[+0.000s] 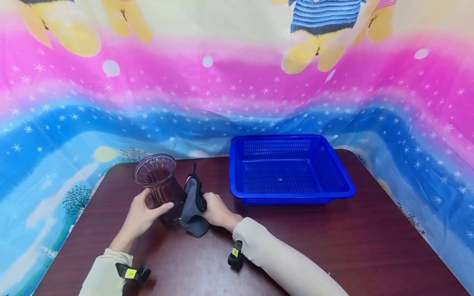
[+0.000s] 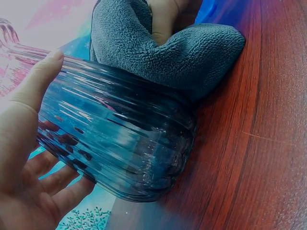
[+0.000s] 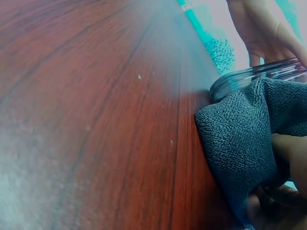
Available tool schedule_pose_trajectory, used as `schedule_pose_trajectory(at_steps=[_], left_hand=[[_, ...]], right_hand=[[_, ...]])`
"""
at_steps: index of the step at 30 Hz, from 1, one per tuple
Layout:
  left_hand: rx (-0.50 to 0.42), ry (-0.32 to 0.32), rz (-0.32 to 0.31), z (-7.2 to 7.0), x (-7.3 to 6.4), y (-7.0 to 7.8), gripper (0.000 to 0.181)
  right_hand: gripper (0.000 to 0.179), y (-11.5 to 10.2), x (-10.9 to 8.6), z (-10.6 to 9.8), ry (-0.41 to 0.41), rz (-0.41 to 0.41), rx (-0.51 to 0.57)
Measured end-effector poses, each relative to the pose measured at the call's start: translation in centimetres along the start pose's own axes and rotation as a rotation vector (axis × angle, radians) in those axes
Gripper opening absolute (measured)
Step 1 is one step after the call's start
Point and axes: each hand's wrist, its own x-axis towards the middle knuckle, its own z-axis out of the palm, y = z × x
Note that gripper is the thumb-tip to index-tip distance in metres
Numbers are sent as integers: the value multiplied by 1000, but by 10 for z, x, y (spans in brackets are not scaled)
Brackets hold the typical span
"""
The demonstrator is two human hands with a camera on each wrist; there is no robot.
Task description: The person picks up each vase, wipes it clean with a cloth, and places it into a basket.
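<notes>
A ribbed, purplish glass vase [image 1: 157,181] with a flared rim leans slightly on the left part of the table. My left hand [image 1: 142,213] grips its side, thumb across the front and fingers curled round the far side, as the left wrist view shows. My right hand [image 1: 218,209] holds a bunched grey cloth [image 1: 192,205] with a dark edge. The cloth [image 2: 163,57] presses against the lower right side of the vase [image 2: 120,129]. In the right wrist view the fingers are partly hidden in the folds of the cloth [image 3: 240,139].
A blue plastic basket [image 1: 292,195] with perforated walls stands at the back right of the dark wooden table [image 1: 333,246]. A colourful printed curtain [image 1: 237,90] hangs behind the table and along its sides.
</notes>
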Motion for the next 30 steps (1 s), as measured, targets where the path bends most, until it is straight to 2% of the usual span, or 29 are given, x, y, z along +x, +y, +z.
schedule_pose_trajectory(at_steps=[7, 16, 30], left_hand=[[6, 3, -2, -1, 1, 0, 69], [13, 13, 9, 1, 1, 1, 67], [20, 5, -6, -1, 0, 2, 72]], right_hand=[[12, -3, 0, 1, 17, -2, -8], [10, -8, 0, 1, 70, -54, -22], [3, -29, 6, -14, 111, -116, 24]])
